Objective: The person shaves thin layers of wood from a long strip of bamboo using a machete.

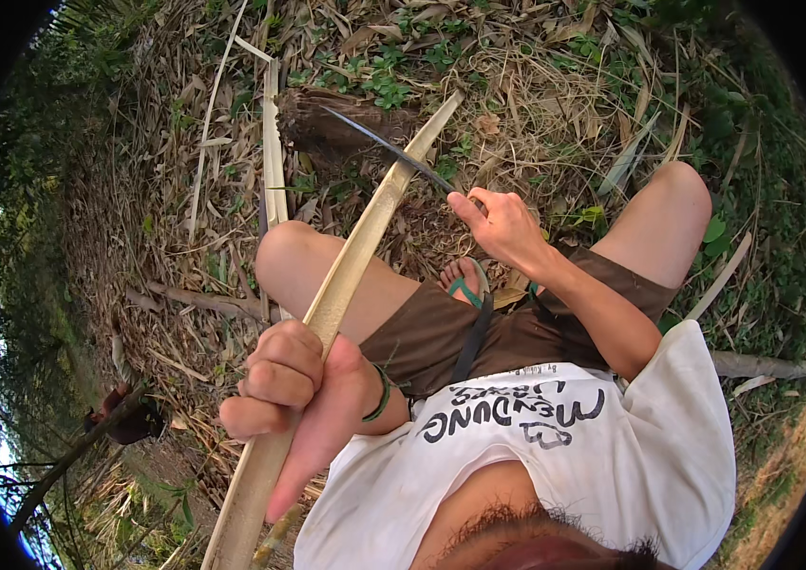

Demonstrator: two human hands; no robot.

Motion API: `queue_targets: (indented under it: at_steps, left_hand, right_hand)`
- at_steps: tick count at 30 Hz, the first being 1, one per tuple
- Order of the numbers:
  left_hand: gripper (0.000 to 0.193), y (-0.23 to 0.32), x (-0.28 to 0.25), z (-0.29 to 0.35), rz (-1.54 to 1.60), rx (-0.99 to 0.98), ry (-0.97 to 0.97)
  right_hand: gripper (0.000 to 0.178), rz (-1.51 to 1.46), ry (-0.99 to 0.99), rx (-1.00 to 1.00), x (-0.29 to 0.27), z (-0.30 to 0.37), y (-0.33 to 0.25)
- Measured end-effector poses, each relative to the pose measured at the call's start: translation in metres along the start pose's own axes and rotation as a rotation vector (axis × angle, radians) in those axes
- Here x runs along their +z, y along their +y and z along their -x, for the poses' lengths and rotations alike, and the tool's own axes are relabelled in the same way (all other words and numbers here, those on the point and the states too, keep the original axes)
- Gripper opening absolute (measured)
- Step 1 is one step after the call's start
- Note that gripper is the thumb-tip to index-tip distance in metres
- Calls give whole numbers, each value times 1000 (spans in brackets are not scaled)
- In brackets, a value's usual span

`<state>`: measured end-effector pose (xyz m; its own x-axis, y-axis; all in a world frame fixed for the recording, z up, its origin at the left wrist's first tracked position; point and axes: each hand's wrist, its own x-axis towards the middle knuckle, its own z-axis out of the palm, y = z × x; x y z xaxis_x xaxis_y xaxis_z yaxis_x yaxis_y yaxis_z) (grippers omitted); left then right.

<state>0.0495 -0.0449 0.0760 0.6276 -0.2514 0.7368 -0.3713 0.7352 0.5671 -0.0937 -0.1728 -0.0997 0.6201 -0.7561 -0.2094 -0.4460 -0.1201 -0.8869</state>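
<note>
A long pale split bamboo strip [355, 256] slants from the lower left up to its tapered far end. My left hand [279, 375] is closed around its lower part, fingers wrapped over the top. My right hand [500, 226] grips a knife [369, 135] by the handle, which the fingers mostly hide. The long, narrow blade crosses the strip near its far end and appears to touch it. Beyond, the blade's tip overlaps a dark, weathered log [346, 123] on the ground.
Another split bamboo length [273, 142] lies left of the log, with a thin strip [205, 157] farther left. A dead branch [208, 299] rests beside my left knee. Dry leaves and green weeds cover the ground. My sandalled foot [463, 283] sits between my bent legs.
</note>
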Motion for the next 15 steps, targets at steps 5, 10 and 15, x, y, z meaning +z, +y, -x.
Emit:
queue_targets:
  at_steps: [5, 10, 15]
  left_hand:
    - [80, -3, 10, 5, 122, 17, 30]
    - [81, -2, -1, 3, 79, -17, 12]
    - [82, -1, -2, 7, 85, -16, 33]
  right_hand:
    - [57, -71, -105, -358, -4, 36, -42]
    - [60, -38, -121, -30, -5, 4, -16]
    - [56, -168, -224, -100, -4, 24, -40]
